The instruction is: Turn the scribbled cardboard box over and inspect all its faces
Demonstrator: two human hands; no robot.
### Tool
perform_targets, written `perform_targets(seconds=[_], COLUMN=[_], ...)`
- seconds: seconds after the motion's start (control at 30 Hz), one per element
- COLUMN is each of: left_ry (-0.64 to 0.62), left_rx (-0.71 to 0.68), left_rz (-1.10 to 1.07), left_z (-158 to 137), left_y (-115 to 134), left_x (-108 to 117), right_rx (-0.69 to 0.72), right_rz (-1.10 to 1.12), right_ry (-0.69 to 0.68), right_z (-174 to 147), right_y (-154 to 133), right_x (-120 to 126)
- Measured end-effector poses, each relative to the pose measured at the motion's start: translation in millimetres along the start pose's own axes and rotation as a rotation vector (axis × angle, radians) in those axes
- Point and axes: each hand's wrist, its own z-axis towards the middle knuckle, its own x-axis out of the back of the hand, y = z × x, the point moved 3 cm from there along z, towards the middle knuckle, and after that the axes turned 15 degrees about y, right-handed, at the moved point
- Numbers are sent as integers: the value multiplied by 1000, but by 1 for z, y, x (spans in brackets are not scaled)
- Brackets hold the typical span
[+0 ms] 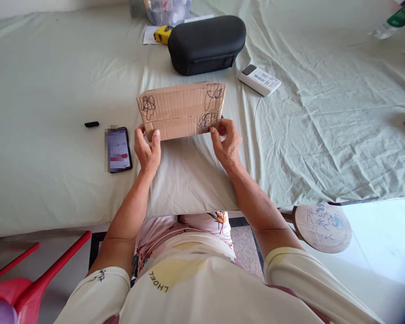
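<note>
A brown cardboard box [175, 110] with black scribbles near its corners is tilted toward me over the table. My left hand [148, 146] grips its lower left corner, thumb on the front face and fingers behind. At the lower right corner, my right hand [227, 140] pinches the edge between thumb and fingers. The fingers behind the box are partly hidden. Left of my left hand lies a phone [119, 150] with a lit, partly blurred screen, and past it a small black cap-like piece [92, 124].
A black hard case [207, 45] sits behind the box, with a yellow tape measure [162, 34] and a clear tub [168, 11] beyond. A white power bank-like device [259, 81] lies to the right. A red chair [37, 279] and a round stool [322, 228] stand below the table's front edge.
</note>
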Motion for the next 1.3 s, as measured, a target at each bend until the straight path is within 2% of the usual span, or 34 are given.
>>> perform_targets(seconds=[0.1, 0.27, 0.4, 0.53, 0.6, 0.77, 0.9, 1.07, 1.23, 1.3], left_ry=[66, 183, 215, 227, 197, 31, 18, 34, -72, -87], left_rx=[1, -76, -104, -148, -192, -249, -263, -281, -233, -243], left_rz=[-87, -110, -171, -94, -75, -92, -50, -46, -60, -47], left_z=[1, -1, -1, 2, 3, 2, 2, -1, -9, -13], left_y=[11, 20, 22, 20, 18, 14, 15, 29, 47, 53], left_x=[7, 12, 16, 19, 17, 8, 7, 6, -3, -5], right_rx=[26, 13, 13, 50, 54, 8, 11, 143, 118, 153], right_rz=[55, 78, 44, -22, -44, -30, -59, -152, -256, -286], right_ry=[69, 166, 235, 222, 219, 187, 87, 58, -36, -71], right_z=[0, 0, 0, 1, 1, 1, 3, 8, 3, -2], right_y=[-10, -14, -13, -14, -17, -21, -24, -36, -53, -62], right_x=[10, 17, 20, 21, 20, 14, 14, 19, 14, 9])
